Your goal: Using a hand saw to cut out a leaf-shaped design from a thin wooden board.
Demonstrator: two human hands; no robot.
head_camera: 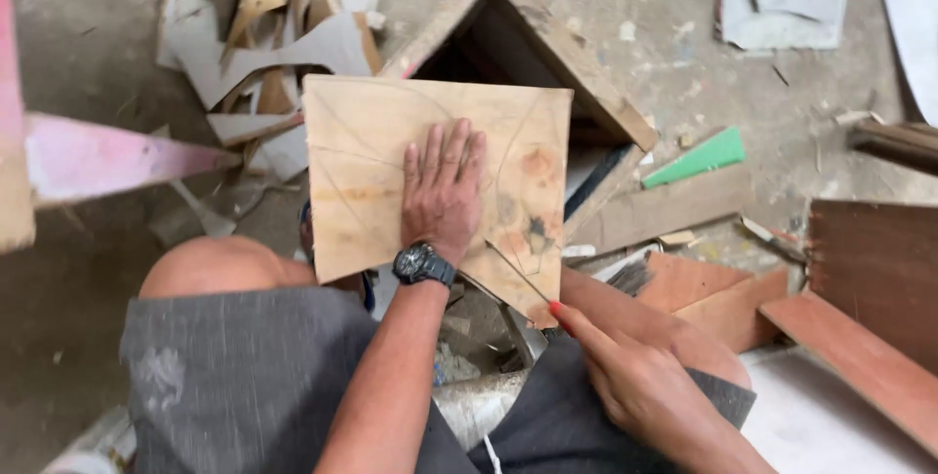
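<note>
Plywood board (371, 171) rests over the knees, centre of view. Left hand (445, 186) lies flat on it, fingers spread and pointing to 12 o'clock, gripping nothing. Right hand (635, 376), at 5 o'clock from the board, pinches a thin saw blade (518, 274) meeting the board's lower right edge.

We note a pale tan plywood board (391, 171) with faint pencil lines and brown, dark-smudged stains near its right edge. Black wristwatch (423, 264) on our left hand (445, 186). Our right hand (635, 376) shows a red-tipped nail. Grey shorts (244, 376). Green wedge (696, 158) on the grey floor (78, 327); reddish-brown boards (860, 337); pink-painted timber (98, 156).
</note>
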